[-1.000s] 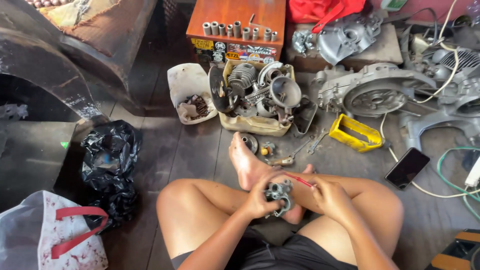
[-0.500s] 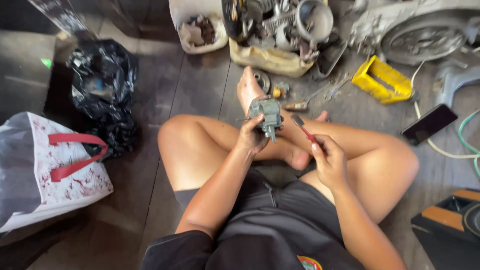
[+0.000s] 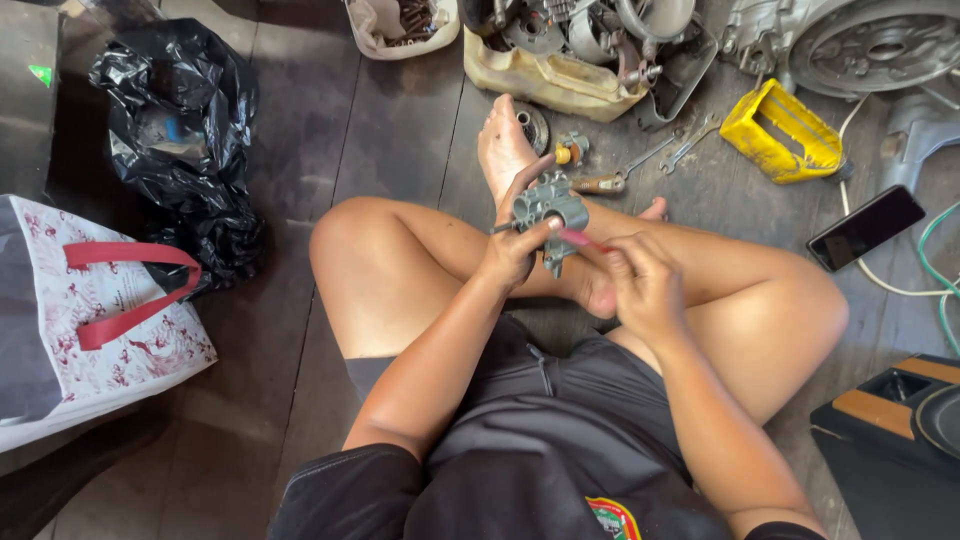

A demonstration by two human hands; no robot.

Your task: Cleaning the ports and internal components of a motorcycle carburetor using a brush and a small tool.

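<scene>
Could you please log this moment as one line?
left hand: holds grey metal part | right hand: holds red-handled tool against it | posture: cross-legged on floor

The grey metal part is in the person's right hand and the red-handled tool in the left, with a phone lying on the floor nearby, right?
Not quite: the hands are swapped. The head view shows the left hand holding the grey metal part and the right hand holding the red-handled tool. The phone does lie on the floor.
</scene>
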